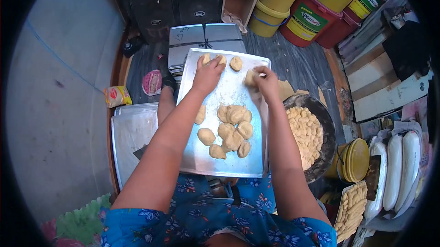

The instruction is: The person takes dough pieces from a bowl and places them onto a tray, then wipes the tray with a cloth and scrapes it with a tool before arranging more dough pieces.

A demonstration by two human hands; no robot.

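Note:
A metal baking tray (197, 169) lies in front of me, dusted with flour. At its far left corner my left hand (208, 76) curls its fingers over a dough piece (221, 59), and a second piece lies right beside it under the fingers. My right hand (268, 84) grips another dough piece (250, 78) near the tray's far right edge, slightly blurred. Between the hands, a single dough ball (236, 63) rests by the far rim. A heap of dough lumps (233, 128) sits in the tray's nearer half, with a few loose pieces around it.
At the right stands a round dark pan (327, 151) full of small dough pieces. Stacked trays (133, 130) are at the left, and a strapped metal stack (206, 38) is behind. Buckets (311, 20), a lidded yellow tub (355, 160) and filled plastic bags (394, 169) line the right side.

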